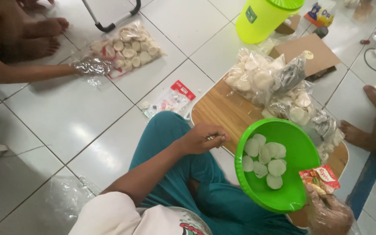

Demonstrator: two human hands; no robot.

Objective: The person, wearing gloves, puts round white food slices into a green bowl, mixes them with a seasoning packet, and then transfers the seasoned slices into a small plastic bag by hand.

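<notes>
While right hand (pixel 327 209) grips red sachet (pixel 320 178), left hand (pixel 203 137) fisted.

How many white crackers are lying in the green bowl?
7 show in the green bowl: two at upper left, two overlapping at upper right, one at the left edge, one in the middle, two at lower right. Overlaps may hide more.
</notes>
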